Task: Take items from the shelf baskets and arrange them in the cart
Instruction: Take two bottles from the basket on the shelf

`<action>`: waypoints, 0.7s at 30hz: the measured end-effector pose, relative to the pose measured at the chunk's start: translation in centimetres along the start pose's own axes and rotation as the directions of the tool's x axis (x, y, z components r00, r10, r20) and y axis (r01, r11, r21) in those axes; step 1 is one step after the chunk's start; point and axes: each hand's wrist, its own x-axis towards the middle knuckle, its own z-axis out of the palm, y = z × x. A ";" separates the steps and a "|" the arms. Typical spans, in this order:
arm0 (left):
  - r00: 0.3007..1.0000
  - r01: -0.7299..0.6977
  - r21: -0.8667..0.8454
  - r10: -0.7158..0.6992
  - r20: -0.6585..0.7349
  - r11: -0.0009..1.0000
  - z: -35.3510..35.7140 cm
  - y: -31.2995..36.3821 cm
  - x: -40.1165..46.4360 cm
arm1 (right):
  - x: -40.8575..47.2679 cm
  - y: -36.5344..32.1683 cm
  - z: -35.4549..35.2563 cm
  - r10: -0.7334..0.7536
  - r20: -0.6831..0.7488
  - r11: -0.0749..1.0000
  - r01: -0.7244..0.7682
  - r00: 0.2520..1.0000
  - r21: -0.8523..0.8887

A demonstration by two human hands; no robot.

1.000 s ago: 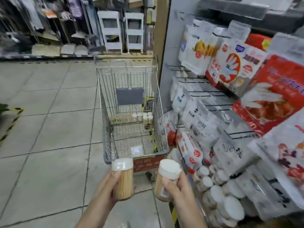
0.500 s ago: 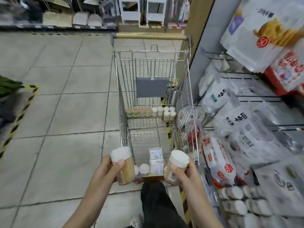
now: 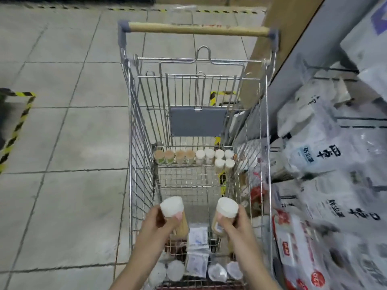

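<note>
I have a white-capped jar of wooden sticks in each hand, both held over the near half of the cart (image 3: 129,130): my left hand (image 3: 161,221) is curled round the left jar (image 3: 174,214) just under its cap, and my right hand (image 3: 234,221) wraps the right jar (image 3: 224,216) the same way, thumb across the front. Neither jar is set down yet. At the far end of the basket a row of jars (image 3: 193,156) stands upright against the wire, brownish-topped ones to the left and white-capped ones to the right, with a second short rank of two begun on the right side. Near me lie flat white packets (image 3: 198,236) and some round white-lidded tubs (image 3: 174,270). My guess is these two belong beside that far row, and the trouble lies in the reach: leaning in with both hands full, I could knock a standing jar with a knuckle, and one tipping over might take its neighbours with it. The wire floor gives a narrow base poor footing, so a jar let go at a slant may topple or roll. Dropping one from here onto the packets would probably scatter what is arranged. The shelf bags (image 3: 314,155) on my right crowd close against the cart's side.
</note>
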 end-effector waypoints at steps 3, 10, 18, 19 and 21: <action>0.999 0.051 0.020 -0.051 0.002 0.999 2.0 -0.9 5.3 | 5.1 1.0 0.0 0.022 -0.010 0.999 -0.022 1.000 -0.049; 0.997 0.075 0.107 -0.074 -0.012 0.991 5.8 -5.2 17.0 | 16.8 6.0 0.4 0.043 -0.097 0.994 -0.053 0.994 -0.094; 0.996 0.090 0.200 -0.085 -0.033 0.976 8.7 -10.2 26.2 | 26.7 12.2 1.5 0.026 -0.258 0.994 -0.053 0.966 -0.097; 0.997 0.081 0.207 -0.075 -0.037 0.975 9.0 -10.7 27.0 | 27.6 12.7 1.7 0.016 -0.287 0.995 -0.044 0.958 -0.091; 0.998 0.063 0.217 -0.055 -0.043 0.974 9.8 -11.5 28.8 | 29.0 13.7 2.1 -0.006 -0.321 0.993 -0.032 0.947 -0.112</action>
